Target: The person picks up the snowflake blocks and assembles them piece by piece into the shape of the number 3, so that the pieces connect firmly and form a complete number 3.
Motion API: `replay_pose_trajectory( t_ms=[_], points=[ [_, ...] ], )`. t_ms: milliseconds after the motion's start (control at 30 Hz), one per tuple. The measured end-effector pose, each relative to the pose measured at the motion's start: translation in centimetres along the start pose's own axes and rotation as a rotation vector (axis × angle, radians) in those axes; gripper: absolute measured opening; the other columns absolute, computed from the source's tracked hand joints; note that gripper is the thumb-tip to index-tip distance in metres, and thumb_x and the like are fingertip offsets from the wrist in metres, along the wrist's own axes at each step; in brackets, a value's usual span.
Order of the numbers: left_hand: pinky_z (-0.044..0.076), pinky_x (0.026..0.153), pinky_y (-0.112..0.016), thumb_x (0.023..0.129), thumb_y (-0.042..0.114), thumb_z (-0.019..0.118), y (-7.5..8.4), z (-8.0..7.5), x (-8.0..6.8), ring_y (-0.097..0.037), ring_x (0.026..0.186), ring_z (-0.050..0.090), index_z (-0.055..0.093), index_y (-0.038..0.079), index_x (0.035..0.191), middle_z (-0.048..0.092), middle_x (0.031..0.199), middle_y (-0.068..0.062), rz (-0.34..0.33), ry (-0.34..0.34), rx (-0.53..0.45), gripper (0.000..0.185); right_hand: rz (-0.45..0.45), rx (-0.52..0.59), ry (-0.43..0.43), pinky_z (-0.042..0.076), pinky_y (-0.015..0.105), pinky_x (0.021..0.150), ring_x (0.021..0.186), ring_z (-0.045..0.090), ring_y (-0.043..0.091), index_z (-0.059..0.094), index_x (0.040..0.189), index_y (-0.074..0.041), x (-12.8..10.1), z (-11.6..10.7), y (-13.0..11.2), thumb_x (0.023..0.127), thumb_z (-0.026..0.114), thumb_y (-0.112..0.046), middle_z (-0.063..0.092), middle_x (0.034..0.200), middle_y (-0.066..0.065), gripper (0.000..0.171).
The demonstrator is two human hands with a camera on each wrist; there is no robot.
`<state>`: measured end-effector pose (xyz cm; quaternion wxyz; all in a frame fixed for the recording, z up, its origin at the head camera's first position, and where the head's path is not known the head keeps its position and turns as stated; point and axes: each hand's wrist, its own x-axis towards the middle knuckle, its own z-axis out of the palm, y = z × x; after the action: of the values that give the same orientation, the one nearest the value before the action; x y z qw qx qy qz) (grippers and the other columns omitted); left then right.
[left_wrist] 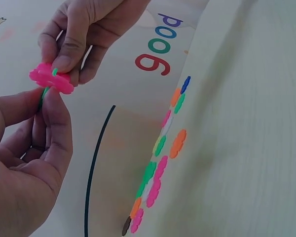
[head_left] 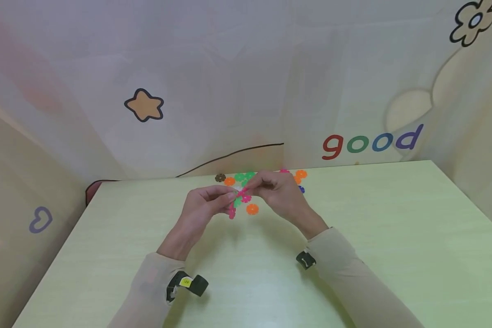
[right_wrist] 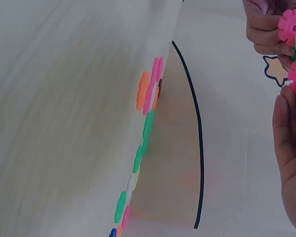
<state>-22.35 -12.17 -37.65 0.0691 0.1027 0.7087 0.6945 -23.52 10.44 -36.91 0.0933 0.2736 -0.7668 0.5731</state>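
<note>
Fingertips meet over the middle of the table, where both hands work on a small cluster of flower-shaped plastic discs held just above the surface. The right hand (head_left: 276, 191) curls its thumb and first fingers round a pink disc (left_wrist: 52, 81), pinching it flat from above. The left hand (head_left: 205, 207) pinches a green disc (left_wrist: 43, 94) edge-on from below, thumb against forefinger, and the green piece appears to sit in a notch of the pink one. From the right wrist view a second pink disc (right_wrist: 291, 25) shows at the far end of the green one, so the held piece is a short chain of three or more.

Doing this step well seems to call for lining slot against slot, keeping the two discs at right angles, and pressing straight in, not twisting, since the thin green piece looks likely to bend or slip sideways. A grip close to the joint would probably give the best control.

Beyond the hands, loose discs (head_left: 246, 177) in orange, green, pink, brown and blue lie scattered near the table's far edge, and one orange disc (head_left: 252, 209) lies just under the hands. The table (head_left: 393, 237) is pale green; a cloth backdrop (head_left: 246, 68) printed with a star and the word "good" hangs behind it.
</note>
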Motion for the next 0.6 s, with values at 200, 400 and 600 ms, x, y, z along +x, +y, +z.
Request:
replay_pose_trajectory(
  t_ms=[200, 400, 600],
  points=[
    [0.062, 0.091, -0.037, 0.1, 0.013, 0.076, -0.05, -0.11, -0.02, -0.02, 0.082, 0.071, 0.077, -0.002, 0.115, 0.072, 0.096, -0.011, -0.009, -0.034, -0.024, 0.021, -0.016, 0.011, -0.024, 0.063, 0.033, 0.083, 0.087, 0.076, 0.02, 0.082, 0.097, -0.006, 0.21, -0.31, 0.06, 0.09, 0.08, 0.006, 0.079, 0.094, 0.007, 0.014],
    [0.063, 0.091, -0.042, 0.1, 0.014, 0.077, -0.12, -0.53, -0.09, -0.025, 0.083, 0.074, 0.075, -0.002, 0.114, 0.072, 0.104, -0.014, 0.006, -0.056, -0.041, 0.021, -0.007, 0.058, -0.057, 0.063, 0.033, 0.084, 0.089, 0.076, 0.019, 0.082, 0.104, -0.004, 0.56, -0.23, 0.07, 0.092, 0.079, 0.004, 0.078, 0.097, 0.005, 0.015],
    [0.062, 0.094, -0.04, 0.1, 0.013, 0.076, 0.06, -0.73, 0.07, -0.035, 0.091, 0.077, 0.077, 0.0, 0.117, 0.075, 0.113, -0.014, -0.004, -0.068, 0.027, 0.021, 0.023, 0.033, -0.093, 0.063, 0.033, 0.086, 0.092, 0.077, 0.018, 0.081, 0.111, -0.005, 0.9, -0.15, 0.12, 0.094, 0.079, 0.001, 0.078, 0.101, 0.002, 0.018]
  ],
)
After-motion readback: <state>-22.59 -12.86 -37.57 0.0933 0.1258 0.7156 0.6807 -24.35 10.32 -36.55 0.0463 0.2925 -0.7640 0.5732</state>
